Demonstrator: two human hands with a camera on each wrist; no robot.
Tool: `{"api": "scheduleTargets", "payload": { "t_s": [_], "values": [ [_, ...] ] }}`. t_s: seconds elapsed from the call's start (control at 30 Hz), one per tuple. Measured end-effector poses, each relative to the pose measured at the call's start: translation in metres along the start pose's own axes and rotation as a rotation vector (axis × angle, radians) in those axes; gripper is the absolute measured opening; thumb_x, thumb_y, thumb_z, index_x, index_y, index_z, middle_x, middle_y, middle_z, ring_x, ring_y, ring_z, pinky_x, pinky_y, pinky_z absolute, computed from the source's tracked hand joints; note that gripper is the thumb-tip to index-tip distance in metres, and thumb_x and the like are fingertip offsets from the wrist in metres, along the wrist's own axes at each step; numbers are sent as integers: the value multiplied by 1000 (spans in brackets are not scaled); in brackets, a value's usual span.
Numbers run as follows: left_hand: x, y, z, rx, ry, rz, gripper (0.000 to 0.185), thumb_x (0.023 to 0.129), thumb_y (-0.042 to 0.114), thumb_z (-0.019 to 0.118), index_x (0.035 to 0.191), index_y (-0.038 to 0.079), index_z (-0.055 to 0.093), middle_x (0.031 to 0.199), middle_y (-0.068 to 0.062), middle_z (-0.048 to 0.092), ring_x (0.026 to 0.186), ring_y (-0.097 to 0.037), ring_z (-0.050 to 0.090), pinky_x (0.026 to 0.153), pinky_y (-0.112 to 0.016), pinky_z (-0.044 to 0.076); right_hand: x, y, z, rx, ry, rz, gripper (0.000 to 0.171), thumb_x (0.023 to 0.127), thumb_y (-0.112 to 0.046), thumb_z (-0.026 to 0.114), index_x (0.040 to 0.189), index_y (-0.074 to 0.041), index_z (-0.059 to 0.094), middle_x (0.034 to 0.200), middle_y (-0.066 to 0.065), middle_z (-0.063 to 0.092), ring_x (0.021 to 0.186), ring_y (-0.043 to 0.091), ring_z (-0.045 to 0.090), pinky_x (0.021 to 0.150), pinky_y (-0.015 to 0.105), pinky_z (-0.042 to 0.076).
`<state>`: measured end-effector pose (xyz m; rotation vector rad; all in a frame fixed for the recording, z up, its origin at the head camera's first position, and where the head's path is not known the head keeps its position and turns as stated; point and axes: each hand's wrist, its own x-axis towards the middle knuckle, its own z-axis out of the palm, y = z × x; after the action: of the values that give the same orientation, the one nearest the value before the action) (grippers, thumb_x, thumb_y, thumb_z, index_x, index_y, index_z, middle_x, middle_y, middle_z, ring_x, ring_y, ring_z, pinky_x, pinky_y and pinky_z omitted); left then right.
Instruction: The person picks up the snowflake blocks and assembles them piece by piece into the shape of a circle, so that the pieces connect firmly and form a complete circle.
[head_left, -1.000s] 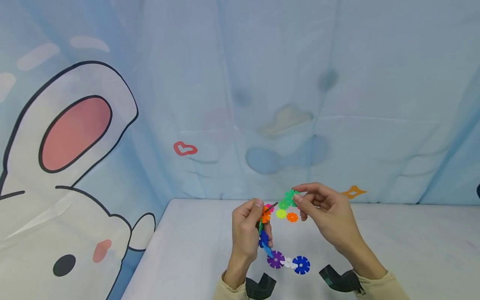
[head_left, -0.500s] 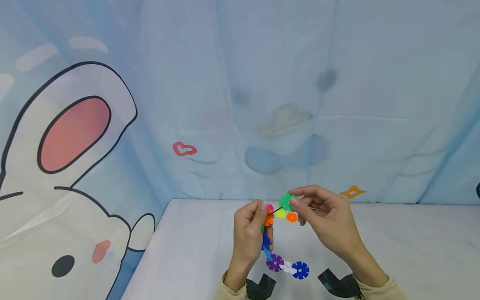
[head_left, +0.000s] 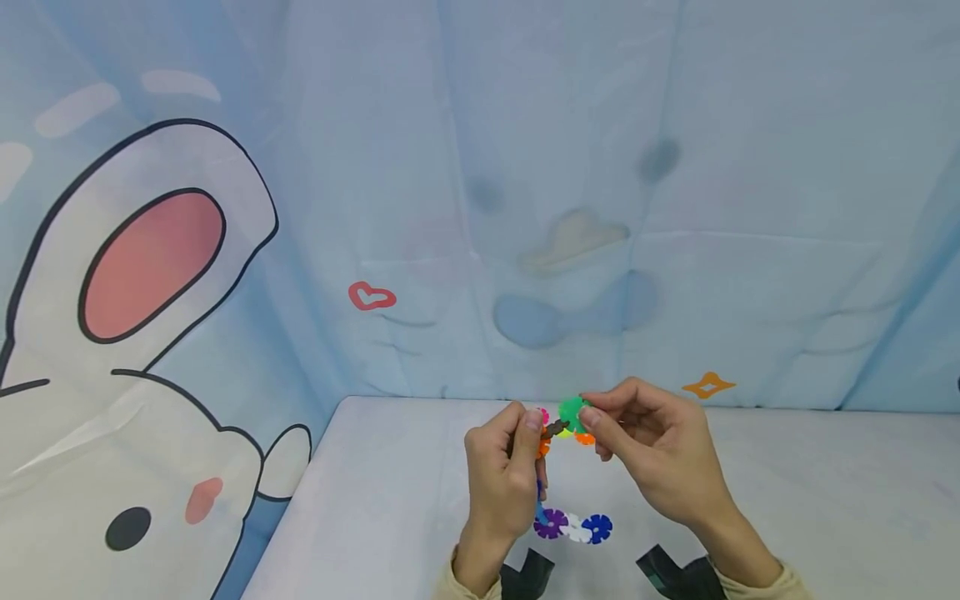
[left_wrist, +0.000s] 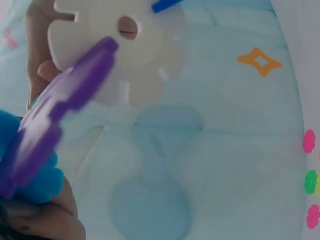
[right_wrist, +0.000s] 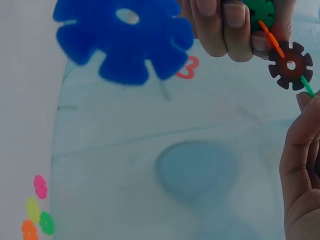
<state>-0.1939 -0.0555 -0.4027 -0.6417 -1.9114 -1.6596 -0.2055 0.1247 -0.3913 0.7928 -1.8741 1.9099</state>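
Note:
My left hand (head_left: 504, 477) grips the upper part of a chain of plastic snowflake discs above the white table (head_left: 375, 508). From it hang a purple disc (head_left: 551, 523), a white disc (head_left: 576, 528) and a blue disc (head_left: 597, 527). A brown disc (head_left: 555, 428) sticks out of the chain's top toward my right hand (head_left: 645, 450). That hand pinches a green disc (head_left: 572, 411) against the brown one. The left wrist view shows the white disc (left_wrist: 115, 50) and purple disc (left_wrist: 55, 120) close up. The right wrist view shows the blue disc (right_wrist: 125, 37) and brown disc (right_wrist: 290, 65).
A few loose discs lie on the table behind my hands, among them an orange one (head_left: 584, 438); they show small as pink (right_wrist: 40, 186), yellow (right_wrist: 33, 209) and green (right_wrist: 47, 222). A blue cartoon cloth (head_left: 187, 250) hangs behind the table. Black wrist mounts (head_left: 675, 571) sit at the bottom.
My right hand has carried the green disc left and down until it meets the brown disc at the chain's top. Both hands have sunk slightly and drawn together.

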Motion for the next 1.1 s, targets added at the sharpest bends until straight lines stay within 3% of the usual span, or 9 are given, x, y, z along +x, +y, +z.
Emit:
{"api": "scheduleTargets", "payload": {
  "t_s": [0.23, 0.3, 0.33, 0.4, 0.57, 0.63, 0.8, 0.97, 1.1],
  "values": [
    [0, -2, 2, 128, 49, 169, 41, 106, -1, 51, 67, 10, 45, 40, 0, 38, 35, 7, 35, 30, -10, 28, -2, 2, 3, -6, 4, -43, 22, 91, 19, 68, 105, 3, 74, 82, 1, 73, 60, 14, 61, 51, 25, 53],
    [1, -1, 1, 147, 57, 181, 40, 105, -1, 51, 67, 10, 46, 40, 1, 37, 36, 8, 34, 30, -10, 26, -3, 2, 5, -10, 11, -47, 23, 90, 19, 69, 105, 2, 75, 82, 1, 72, 60, 14, 61, 52, 25, 54],
    [2, -1, 0, 139, 54, 171, 40, 105, -1, 51, 67, 10, 47, 40, 0, 38, 35, 8, 35, 30, -10, 27, -3, 3, 7, -4, 14, -50, 23, 90, 19, 69, 106, 2, 75, 82, 1, 72, 61, 14, 62, 52, 24, 55],
    [2, 0, -2, 104, 32, 84, 38, 105, 1, 51, 68, 9, 49, 41, -2, 41, 35, 6, 37, 29, -13, 32, -3, 4, 9, -1, 20, -49, 24, 90, 19, 70, 107, 2, 75, 82, 1, 73, 61, 14, 63, 54, 24, 57],
    [5, -2, -10, 3, -69, -240, 23, 104, 7, 45, 87, 4, 60, 46, -17, 50, 35, 0, 45, 33, -21, 41, -1, 7, 13, -89, -16, 10, 24, 96, 9, 70, 115, -3, 77, 82, 0, 73, 64, 15, 67, 58, 26, 61],
    [7, -6, -14, -26, -95, -309, 23, 102, 5, 42, 96, 2, 64, 47, -23, 51, 35, -2, 45, 34, -20, 40, 0, 9, 12, -162, -50, 51, 24, 100, 2, 69, 119, -9, 77, 85, -1, 74, 66, 14, 68, 60, 27, 62],
    [12, -16, -23, -100, -27, -335, 31, 98, -2, 36, 95, -5, 67, 50, -32, 49, 35, -4, 45, 35, -18, 41, 4, 23, 1, -362, -96, 148, 24, 105, -17, 68, 127, -17, 76, 93, -2, 78, 71, 12, 71, 64, 27, 62],
    [14, -24, -27, -166, 98, -298, 34, 98, -3, 31, 87, -10, 63, 53, -34, 52, 33, -8, 45, 33, -21, 42, 6, 62, -8, -570, -175, 241, 27, 102, -24, 74, 126, -12, 76, 93, -2, 77, 79, 13, 70, 64, 25, 58],
    [13, -29, -26, -240, 116, -279, 36, 98, 0, 28, 87, -14, 59, 55, -35, 51, 35, -10, 46, 34, -22, 43, 2, 97, -5, -696, -286, 278, 34, 99, -21, 76, 128, -4, 73, 109, 8, 79, 99, 27, 74, 79, 39, 66]
  ]
}}
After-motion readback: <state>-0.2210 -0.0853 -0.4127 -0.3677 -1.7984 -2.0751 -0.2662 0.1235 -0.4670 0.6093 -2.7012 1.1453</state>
